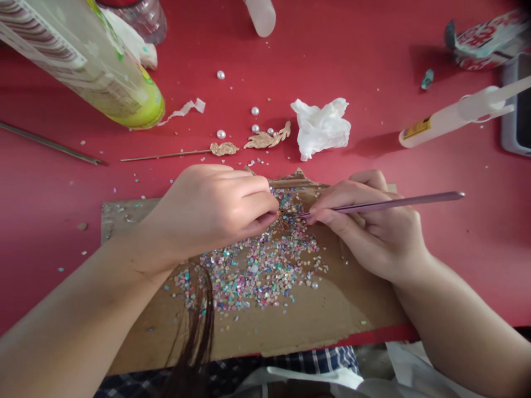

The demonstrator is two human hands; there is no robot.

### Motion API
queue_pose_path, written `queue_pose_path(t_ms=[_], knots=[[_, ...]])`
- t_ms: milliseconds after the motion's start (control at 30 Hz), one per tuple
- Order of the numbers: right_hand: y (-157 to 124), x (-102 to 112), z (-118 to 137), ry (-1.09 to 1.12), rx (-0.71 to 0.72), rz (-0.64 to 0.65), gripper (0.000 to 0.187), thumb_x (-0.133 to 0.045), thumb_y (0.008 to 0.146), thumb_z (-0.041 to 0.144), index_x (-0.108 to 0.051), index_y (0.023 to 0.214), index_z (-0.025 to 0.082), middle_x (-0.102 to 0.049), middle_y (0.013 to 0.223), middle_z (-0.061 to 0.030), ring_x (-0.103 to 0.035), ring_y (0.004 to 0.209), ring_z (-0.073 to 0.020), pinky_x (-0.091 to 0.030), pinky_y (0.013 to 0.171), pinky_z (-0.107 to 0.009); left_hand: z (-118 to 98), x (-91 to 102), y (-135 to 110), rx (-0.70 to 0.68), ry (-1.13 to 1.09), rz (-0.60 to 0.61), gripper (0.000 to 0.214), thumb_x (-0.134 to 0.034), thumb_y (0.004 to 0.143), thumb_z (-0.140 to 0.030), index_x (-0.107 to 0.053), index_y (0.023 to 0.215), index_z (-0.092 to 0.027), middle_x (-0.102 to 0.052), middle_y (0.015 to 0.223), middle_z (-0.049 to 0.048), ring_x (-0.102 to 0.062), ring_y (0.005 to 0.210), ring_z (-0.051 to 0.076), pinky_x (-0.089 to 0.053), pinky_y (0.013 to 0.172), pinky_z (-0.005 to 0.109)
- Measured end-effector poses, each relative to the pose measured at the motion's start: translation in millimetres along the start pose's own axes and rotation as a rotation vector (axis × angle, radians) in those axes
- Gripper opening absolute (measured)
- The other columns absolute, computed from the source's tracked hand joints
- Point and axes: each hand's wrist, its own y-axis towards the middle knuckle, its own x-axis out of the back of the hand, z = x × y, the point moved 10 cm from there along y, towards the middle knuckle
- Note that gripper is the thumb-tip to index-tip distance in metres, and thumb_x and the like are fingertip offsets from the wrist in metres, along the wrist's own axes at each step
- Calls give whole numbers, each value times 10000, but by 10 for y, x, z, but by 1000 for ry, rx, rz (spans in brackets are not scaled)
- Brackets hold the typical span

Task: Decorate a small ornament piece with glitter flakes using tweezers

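My left hand is closed in a pinch on a small gold ornament over a piece of brown cardboard. My right hand grips a thin purple tool like a pen, its tip touching the ornament. Beneath both hands lies a heap of several small iridescent chips scattered on the cardboard. The ornament is mostly hidden by my fingers.
On the red table lie a crumpled white tissue, gold leaf pieces, loose pearls, a gold-tipped stick, a large tilted bottle at the far left, a glue tube at the right and a wrapper.
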Motion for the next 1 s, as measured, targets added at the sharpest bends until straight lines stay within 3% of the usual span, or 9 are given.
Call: queue_pose_path(t_ms=[1000], knots=[[-12, 10, -54, 89, -46, -14, 131, -649, 1028, 262, -688, 903, 261, -781, 823, 37, -689, 725, -166, -421, 839, -404, 6, -17, 21, 11, -1, 37, 282, -510, 1059, -284, -722, 880, -233, -761, 828, -10, -672, 691, 170, -493, 592, 364]])
